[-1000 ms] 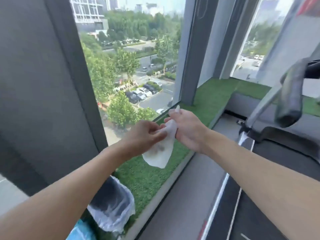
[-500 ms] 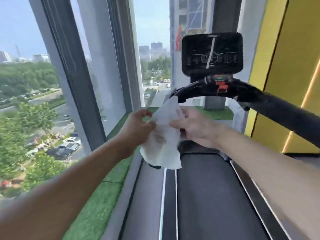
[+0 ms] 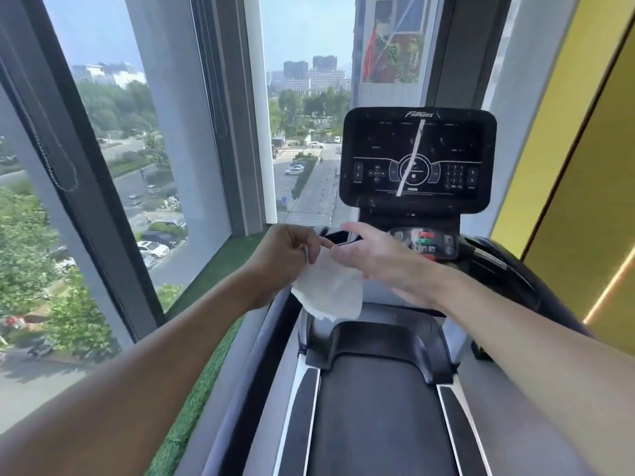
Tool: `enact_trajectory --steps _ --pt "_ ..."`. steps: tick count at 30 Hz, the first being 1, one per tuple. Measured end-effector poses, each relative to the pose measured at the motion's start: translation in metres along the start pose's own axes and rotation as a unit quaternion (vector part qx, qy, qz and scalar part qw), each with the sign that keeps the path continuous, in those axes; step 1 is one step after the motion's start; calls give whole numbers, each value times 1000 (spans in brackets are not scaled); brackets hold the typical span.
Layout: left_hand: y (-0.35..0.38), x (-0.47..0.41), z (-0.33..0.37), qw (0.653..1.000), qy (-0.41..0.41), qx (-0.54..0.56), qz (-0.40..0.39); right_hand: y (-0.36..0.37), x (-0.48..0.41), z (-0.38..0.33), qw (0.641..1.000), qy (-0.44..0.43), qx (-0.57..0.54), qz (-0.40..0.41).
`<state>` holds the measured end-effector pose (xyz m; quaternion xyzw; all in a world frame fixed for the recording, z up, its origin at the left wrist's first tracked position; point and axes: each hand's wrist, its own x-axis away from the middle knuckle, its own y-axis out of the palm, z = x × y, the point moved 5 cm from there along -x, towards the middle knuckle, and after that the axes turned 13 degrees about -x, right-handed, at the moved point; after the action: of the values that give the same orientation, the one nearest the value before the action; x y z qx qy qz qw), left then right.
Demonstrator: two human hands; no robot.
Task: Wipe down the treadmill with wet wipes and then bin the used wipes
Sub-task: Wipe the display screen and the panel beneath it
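Below the console [image 3: 417, 156], left hand [image 3: 285, 255] pinches wipe [image 3: 330, 290]; right hand [image 3: 374, 259] grip unclear, perhaps touching.

Tall windows [image 3: 113, 139] filled the left and centre of the frame, divided by a slanting dark frame [image 3: 92, 201] and a grey pillar [image 3: 178, 132]. Daylight came through them from a hazy blue sky over trees, parked cars and distant buildings. A beaded blind cord [image 3: 65, 190] hung at upper left. Green artificial turf [image 3: 220, 266] lined the sill below. A yellow wall panel [image 3: 567, 149] with a glowing orange strip [image 3: 610, 290] filled the right.
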<state>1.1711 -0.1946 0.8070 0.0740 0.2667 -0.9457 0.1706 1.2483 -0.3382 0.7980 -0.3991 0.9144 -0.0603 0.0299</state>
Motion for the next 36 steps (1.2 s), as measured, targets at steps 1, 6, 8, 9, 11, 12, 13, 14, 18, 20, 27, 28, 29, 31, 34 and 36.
enact_trajectory --steps 1,6,8,9,11,12,13,14,18,20,27,28,29,31,34,36 --pt "-3 -21 4 1000 13 -2 -4 -5 -22 -2 999 10 27 -17" --pt "-12 -125 -5 998 -16 62 -10 -50 -122 -22 994 -54 95 10" --pt "-4 -170 -14 982 -58 175 -52 -70 -161 -25 993 -73 94 20" --pt "0 -191 -16 974 -67 209 -65 -81 -180 -24 992 -79 92 29" --pt "13 -229 -18 972 -55 207 -95 -107 -212 -19 992 -75 84 60" --pt "21 -246 -19 976 -49 178 -113 -121 -226 -19 991 -74 81 77" --pt "29 -261 -20 980 -46 141 -132 -135 -239 -18 991 -72 73 88" --pt "38 -275 -22 983 -39 106 -144 -147 -252 -16 991 -69 64 95" --pt "58 -340 -48 992 -58 64 -90 -185 -308 -2 992 -63 53 96" --pt "65 -370 -72 993 -78 64 -57 -200 -335 15 993 -52 54 89" --pt "87 -454 -178 967 -244 14 71 -239 -433 105 994 21 110 14" --pt "89 -463 -193 960 -266 2 88 -242 -445 117 991 34 133 -3" --pt "90 -470 -207 953 -285 -13 103 -244 -455 130 985 49 161 -25" --pt "92 -480 -235 937 -318 -59 132 -242 -471 158 969 75 218 -88" --pt "94 -494 -263 918 -338 -146 150 -241 -482 196 919 102 343 -169" --pt "97 -507 -277 912 -336 -185 148 -242 -485 214 881 95 418 -198"
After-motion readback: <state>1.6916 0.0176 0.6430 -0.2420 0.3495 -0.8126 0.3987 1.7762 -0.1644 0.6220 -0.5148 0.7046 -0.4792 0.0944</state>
